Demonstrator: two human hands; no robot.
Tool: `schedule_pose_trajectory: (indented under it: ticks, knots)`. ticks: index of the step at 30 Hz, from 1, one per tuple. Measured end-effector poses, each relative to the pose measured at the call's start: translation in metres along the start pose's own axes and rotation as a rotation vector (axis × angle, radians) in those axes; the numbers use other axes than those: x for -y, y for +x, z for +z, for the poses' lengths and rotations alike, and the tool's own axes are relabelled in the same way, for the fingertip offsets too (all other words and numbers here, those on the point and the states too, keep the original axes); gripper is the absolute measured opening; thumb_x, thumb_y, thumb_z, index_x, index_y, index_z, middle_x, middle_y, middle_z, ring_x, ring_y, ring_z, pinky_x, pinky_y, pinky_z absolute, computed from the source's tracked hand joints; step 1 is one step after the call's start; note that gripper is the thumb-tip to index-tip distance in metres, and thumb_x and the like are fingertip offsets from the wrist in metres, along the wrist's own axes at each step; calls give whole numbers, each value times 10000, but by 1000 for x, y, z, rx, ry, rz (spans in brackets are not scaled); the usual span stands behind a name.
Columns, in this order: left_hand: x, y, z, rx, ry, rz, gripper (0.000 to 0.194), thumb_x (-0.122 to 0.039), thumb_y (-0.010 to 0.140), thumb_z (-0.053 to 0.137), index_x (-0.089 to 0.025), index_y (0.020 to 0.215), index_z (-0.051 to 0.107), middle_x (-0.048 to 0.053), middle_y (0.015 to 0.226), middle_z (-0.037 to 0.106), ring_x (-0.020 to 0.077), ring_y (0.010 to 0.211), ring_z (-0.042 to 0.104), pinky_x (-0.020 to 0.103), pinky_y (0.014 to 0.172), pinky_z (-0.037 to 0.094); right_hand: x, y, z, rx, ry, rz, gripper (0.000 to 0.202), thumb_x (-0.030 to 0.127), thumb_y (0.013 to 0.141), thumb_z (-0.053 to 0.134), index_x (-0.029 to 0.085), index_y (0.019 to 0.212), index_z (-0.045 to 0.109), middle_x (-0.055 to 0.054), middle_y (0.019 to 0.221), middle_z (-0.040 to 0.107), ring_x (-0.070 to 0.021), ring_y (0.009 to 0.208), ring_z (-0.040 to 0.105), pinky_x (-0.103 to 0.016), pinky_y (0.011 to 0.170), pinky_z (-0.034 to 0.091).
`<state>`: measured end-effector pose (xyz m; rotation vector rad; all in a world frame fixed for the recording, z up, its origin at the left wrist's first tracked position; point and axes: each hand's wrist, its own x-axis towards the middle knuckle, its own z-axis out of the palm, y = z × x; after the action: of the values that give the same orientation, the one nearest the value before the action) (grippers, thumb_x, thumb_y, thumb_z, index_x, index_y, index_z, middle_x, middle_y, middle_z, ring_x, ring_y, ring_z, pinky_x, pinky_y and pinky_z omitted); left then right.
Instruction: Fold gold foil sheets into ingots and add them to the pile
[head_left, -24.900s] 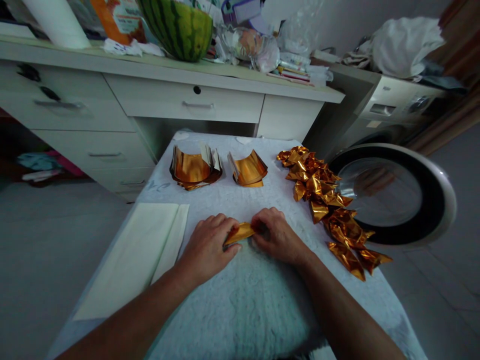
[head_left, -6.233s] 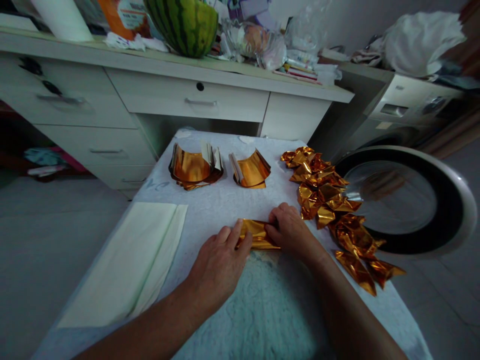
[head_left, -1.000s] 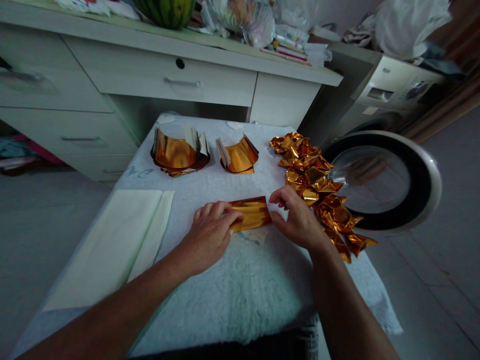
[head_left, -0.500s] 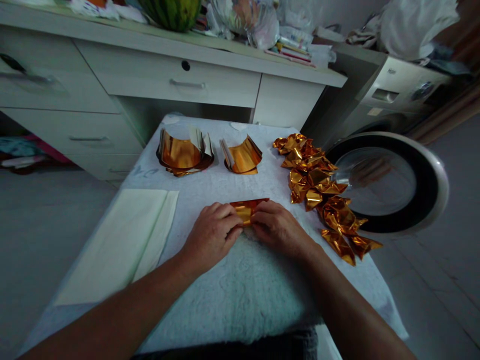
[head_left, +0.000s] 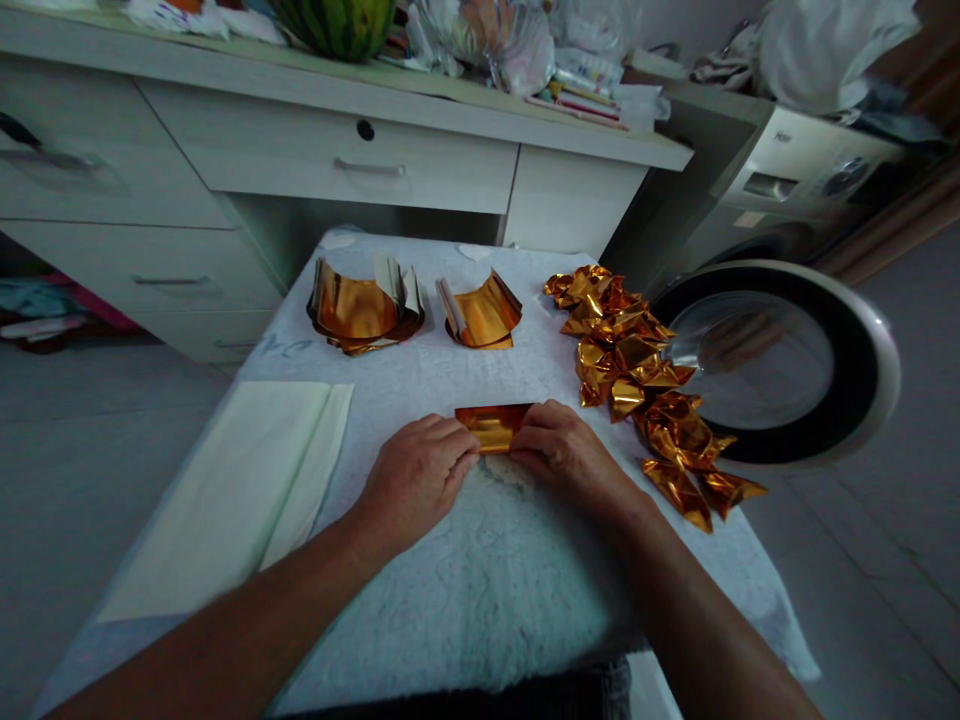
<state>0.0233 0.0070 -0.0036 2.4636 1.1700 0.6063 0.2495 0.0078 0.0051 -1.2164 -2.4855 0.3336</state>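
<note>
A small sheet of gold foil paper [head_left: 495, 430], folded or rolled into a narrow strip, lies across the cloth in front of me. My left hand [head_left: 424, 462] pinches its left end between thumb and fingers. At the opposite end my right hand [head_left: 561, 447] grips it the same way, its fingertips partly covering the foil. Beyond the hands stand two curved stacks of gold foil sheets, a larger stack [head_left: 358, 308] and a smaller stack [head_left: 487, 312]. To the right runs a row of folded gold foil pieces [head_left: 634, 365] with flared points.
A pale folded paper stack [head_left: 217, 490] lies on the left of the cloth-covered table [head_left: 480, 600]. Behind is a white drawer cabinet [head_left: 337, 165] with a watermelon [head_left: 337, 25] on top. An open washing machine door [head_left: 772, 365] stands close to the table's right edge.
My right hand has shifted slightly to the right along the foil, and my left hand slightly left and down. More of the strip shows between them.
</note>
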Motion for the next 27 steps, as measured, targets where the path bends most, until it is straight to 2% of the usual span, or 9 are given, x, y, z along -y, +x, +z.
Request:
schedule_pose_trajectory:
  ticks: [4, 8, 13, 17, 21, 27]
  knots:
    - [2, -3, -2, -51, 51, 11, 169, -163, 932, 499, -168, 808, 613, 41, 803, 649, 217, 801, 583, 365, 744, 456, -7, -2, -5, 21, 20, 9, 165, 256, 944, 596, 199, 874, 733, -58, 826, 633, -182, 817, 542, -291, 721, 390]
    - [3, -8, -6, -88, 108, 28, 198, -150, 927, 454, -169, 791, 595, 49, 794, 640, 226, 795, 582, 386, 751, 457, -4, 0, -3, 16, 34, 25, 139, 201, 935, 591, 175, 865, 708, -64, 841, 644, -185, 827, 548, -293, 740, 407]
    - [1, -9, -9, -24, 131, -15, 174, -120, 882, 462, -181, 753, 561, 34, 733, 603, 216, 737, 571, 367, 696, 445, 2, 0, 0, -19, 56, 43, 104, 118, 889, 595, 166, 894, 688, -62, 861, 632, -186, 829, 540, -302, 757, 406]
    - [1, -8, -9, -12, 86, -62, 96, -121, 840, 525, -186, 823, 592, 34, 812, 636, 222, 812, 594, 380, 771, 458, 2, 1, 1, -15, 99, 68, 100, 139, 905, 593, 172, 899, 687, -56, 854, 631, -186, 835, 543, -309, 759, 399]
    - [2, -7, -10, 25, 26, -109, 120, -162, 879, 525, -191, 853, 638, 38, 877, 645, 220, 865, 596, 381, 810, 465, 3, 3, 2, -3, 146, 128, 98, 138, 912, 595, 176, 883, 681, -45, 844, 638, -179, 835, 549, -310, 771, 393]
    - [3, -3, -13, 54, 69, -227, 198, -246, 922, 507, -188, 842, 679, 52, 883, 618, 234, 879, 570, 407, 817, 457, 6, 8, 4, 7, 126, 255, 102, 152, 913, 578, 175, 853, 657, -41, 838, 628, -177, 811, 532, -320, 769, 373]
